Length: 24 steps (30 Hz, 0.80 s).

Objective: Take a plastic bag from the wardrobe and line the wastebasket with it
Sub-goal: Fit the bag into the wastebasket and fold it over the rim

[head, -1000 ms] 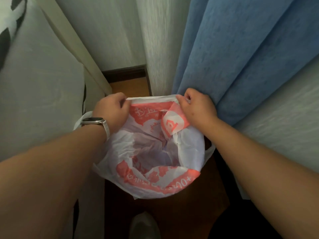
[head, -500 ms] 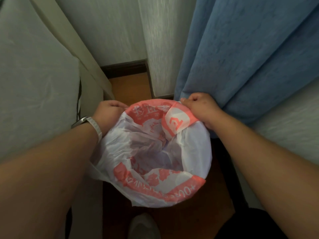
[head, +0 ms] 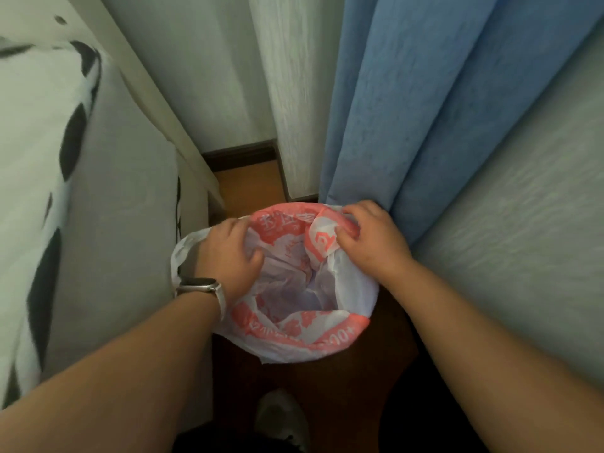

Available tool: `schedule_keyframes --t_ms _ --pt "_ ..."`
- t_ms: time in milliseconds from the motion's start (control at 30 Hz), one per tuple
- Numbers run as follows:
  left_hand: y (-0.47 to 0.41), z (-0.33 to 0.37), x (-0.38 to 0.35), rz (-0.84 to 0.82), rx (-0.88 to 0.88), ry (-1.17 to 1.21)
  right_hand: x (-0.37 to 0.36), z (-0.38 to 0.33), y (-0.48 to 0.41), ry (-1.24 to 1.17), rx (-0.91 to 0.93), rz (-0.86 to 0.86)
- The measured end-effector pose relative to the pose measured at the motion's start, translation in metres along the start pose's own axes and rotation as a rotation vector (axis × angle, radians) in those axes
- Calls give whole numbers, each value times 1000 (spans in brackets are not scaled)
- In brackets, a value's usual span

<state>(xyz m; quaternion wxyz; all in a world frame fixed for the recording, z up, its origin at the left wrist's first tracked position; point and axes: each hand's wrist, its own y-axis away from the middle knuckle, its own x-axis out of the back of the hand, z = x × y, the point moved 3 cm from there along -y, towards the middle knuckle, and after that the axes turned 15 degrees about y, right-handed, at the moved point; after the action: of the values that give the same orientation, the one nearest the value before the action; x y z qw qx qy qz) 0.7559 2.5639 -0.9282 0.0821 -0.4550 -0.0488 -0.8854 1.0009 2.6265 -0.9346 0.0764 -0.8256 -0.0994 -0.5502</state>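
A white plastic bag [head: 356, 289] with red print is spread open in a round mouth on the floor, folded over the rim of a wastebasket that it hides. My left hand [head: 228, 253], with a watch on the wrist, rests on the bag's left rim, fingers reaching into the opening. My right hand [head: 369, 240] pinches the bag's far right edge between thumb and fingers. One white bag handle [head: 183, 253] loops out to the left of my left hand.
A bed with a white, black-spotted cover [head: 49, 178] presses in on the left. A blue curtain [head: 408, 103] and a pale wall [head: 523, 223] stand close on the right. Brown wooden floor [head: 251, 184] runs ahead. My shoe [head: 281, 416] is below the bag.
The bag's mouth has widened and settled lower. My left hand has shifted from gripping the far left edge to lying over the left rim with fingers inside. My right hand stays on the far right edge.
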Motion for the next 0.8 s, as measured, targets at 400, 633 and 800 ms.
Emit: schedule_keyframes --t_ms 400,633,800 --pt "27 -34 -16 10 342 380 -32 13 44 -208 -216 -271" --pt "24 -40 -17 25 442 500 -41 18 32 -156 -219 -267" --pt "23 -23 -14 -11 364 487 -31 21 36 -126 -226 -265"
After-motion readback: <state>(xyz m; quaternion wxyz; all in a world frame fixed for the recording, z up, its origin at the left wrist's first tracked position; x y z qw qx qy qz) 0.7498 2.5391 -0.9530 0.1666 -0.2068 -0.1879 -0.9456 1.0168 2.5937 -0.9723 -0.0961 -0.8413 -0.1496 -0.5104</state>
